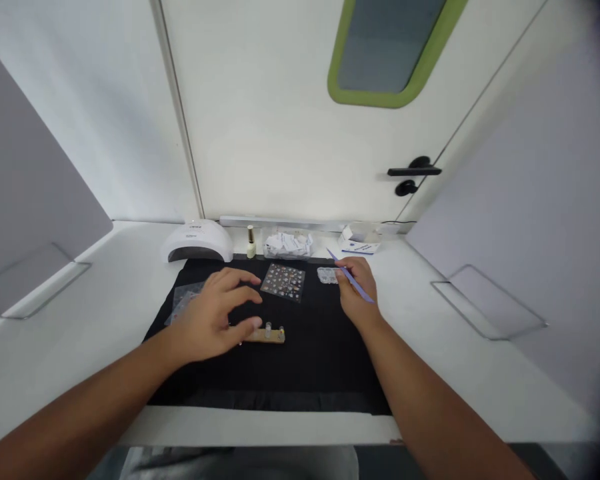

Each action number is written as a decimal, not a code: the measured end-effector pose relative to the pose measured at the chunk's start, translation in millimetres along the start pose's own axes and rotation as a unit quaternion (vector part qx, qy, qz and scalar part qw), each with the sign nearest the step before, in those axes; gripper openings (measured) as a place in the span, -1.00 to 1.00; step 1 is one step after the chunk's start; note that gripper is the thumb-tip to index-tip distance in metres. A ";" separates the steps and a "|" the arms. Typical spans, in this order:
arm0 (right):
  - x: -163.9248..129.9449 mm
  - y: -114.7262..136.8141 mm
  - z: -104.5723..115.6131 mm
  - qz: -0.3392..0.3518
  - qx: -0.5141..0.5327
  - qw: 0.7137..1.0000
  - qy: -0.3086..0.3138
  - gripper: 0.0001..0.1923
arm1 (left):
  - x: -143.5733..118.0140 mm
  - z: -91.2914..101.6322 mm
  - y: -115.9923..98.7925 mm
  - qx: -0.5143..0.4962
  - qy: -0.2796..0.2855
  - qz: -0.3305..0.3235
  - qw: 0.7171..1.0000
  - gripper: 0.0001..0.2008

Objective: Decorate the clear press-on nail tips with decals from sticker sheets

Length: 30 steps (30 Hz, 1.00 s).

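My right hand (359, 287) is closed around a thin purple nail file (356, 283), which slants from upper left to lower right. Beside those fingers lies a small clear compartment case (327, 275). My left hand (219, 313) hovers with its fingers apart and nothing visible between them. Its thumb is near a short wooden stand (273, 336) that bears small clear upright pieces (269, 329), perhaps nail tips; the hand hides the stand's left end. Beyond the left fingertips lies a dark-looking clear sticker sheet (283, 282) with small designs.
A black cloth (305, 373) covers the middle of the white table (445, 360). Along the back stand a white nail lamp (199, 241), a polish bottle (251, 243), a clear box of white packets (288, 245) and an opened white box (360, 240). More clear sheets (183, 300) lie left.
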State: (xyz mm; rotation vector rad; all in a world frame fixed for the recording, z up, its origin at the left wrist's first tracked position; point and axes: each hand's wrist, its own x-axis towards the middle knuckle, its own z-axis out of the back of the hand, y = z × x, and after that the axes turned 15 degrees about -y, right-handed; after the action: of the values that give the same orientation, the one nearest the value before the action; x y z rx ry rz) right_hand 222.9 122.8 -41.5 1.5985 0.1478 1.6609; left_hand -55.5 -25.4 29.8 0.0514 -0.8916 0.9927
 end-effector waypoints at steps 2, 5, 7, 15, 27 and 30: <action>1.0 -4.6 1.4 0.014 -0.020 1.000 0.004 -0.80 | 8.1 17.0 3.5 0.033 -0.006 -0.008 0.999 -0.82; 0.5 -11.2 2.9 0.026 -0.037 0.999 0.026 -0.75 | 16.1 37.2 19.6 0.090 0.028 -0.031 0.995 -0.76; -0.1 -14.2 3.7 0.036 -0.041 0.997 0.050 -0.73 | 14.2 44.0 37.7 0.111 0.031 -0.033 0.993 -0.75; -5.5 -21.2 1.0 0.114 -0.067 0.980 0.151 -0.68 | -30.7 19.6 109.0 0.047 -0.016 0.094 0.994 -0.75; -10.5 -3.7 -5.2 0.215 -0.140 0.932 0.256 -0.66 | -41.9 17.3 118.6 0.049 0.038 0.087 0.994 -0.76; -11.2 -2.7 -6.2 0.221 -0.167 0.922 0.270 -0.62 | -42.7 20.6 122.0 0.051 0.023 0.104 0.993 -0.73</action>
State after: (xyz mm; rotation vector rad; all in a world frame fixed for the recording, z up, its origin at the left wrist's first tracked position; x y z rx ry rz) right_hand 217.2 120.5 -53.0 0.9260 -0.2291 2.3066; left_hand -169.1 6.1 -27.2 0.0220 -0.8142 1.2285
